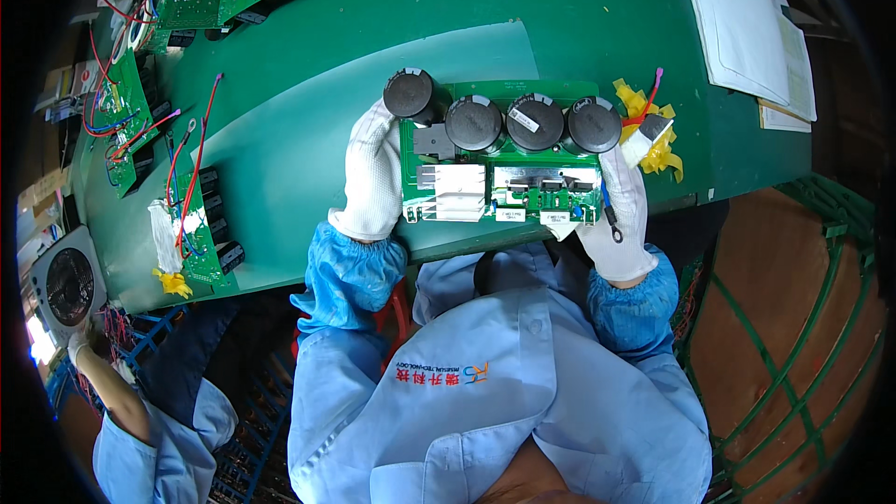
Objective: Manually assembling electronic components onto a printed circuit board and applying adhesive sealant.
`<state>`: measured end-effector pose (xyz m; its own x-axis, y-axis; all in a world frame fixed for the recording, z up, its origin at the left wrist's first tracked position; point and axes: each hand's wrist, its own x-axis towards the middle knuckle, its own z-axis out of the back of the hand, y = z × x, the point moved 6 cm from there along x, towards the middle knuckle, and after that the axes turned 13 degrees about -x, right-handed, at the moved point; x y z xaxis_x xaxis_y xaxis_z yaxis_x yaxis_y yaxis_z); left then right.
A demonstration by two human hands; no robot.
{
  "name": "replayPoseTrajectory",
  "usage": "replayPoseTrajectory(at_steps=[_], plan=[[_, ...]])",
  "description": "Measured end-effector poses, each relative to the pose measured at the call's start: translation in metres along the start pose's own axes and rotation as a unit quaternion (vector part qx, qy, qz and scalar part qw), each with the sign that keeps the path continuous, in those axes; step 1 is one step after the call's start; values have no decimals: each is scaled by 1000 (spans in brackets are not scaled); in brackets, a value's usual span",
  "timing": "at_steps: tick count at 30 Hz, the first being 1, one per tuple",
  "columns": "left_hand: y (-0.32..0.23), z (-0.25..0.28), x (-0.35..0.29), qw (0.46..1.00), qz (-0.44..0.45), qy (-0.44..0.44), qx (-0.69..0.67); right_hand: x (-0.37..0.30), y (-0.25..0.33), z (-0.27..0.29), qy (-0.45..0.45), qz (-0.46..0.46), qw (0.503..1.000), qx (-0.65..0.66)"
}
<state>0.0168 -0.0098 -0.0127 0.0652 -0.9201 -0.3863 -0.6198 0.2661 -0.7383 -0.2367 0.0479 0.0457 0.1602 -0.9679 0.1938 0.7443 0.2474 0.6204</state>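
Both hands wear white knit gloves and blue sleeve covers. The left hand (371, 177) is closed on the left edge of a green circuit board (499, 182), fingers extended upward along the edge toward the leftmost capacitor. The right hand (623, 210) grips the right edge of the same board, fingers wrapped at the side just beneath the rightmost capacitor; a blue lead with a ring terminal (611, 215) lies across the glove. The circuit board rests between the hands at the near edge of the green bench (597, 9), directly in front of the person's chest. Four black cylindrical capacitors (504, 119) stand in a row along its far edge, and a white finned heat sink (453, 191) occupies its lower left portion. Just beside the board's right end lies a small component wrapped in yellow tape (653, 135), with a red and pink wire rising from it. Further green boards with red and blue wiring (191, 215) lie along the left side of the bench and at its far left corner. A stack of white papers (747, 23) sits at the far right. At the lower left, a co-worker in a light blue coat reaches a gloved hand (77, 345) toward a grey fan unit (65, 285). A green wire basket (803, 336) stands to the right of the person.
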Motion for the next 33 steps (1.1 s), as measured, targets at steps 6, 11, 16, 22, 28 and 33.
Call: replayPoseTrajectory(at_steps=[6,11,16,22,28,33], plan=[[-1,1,-2,1000,0,-18,12,0,2,-1,6,-12,1000,-1],[1,4,2,1000,6,2,22,-4,-4,-2,0,-35,999,28],[1,4,2,1000,1,18,18,-2,0,0,-13,-17,1000,8],[2,-4,1,999,23,-25,-41,3,3,-1,-21,16,1000,15],[2,-6,-1,994,62,-46,-72,2,0,-4,-27,9,998,53],[5,-4,1,991,78,-49,-94,0,-2,-5,-20,-12,999,25]])
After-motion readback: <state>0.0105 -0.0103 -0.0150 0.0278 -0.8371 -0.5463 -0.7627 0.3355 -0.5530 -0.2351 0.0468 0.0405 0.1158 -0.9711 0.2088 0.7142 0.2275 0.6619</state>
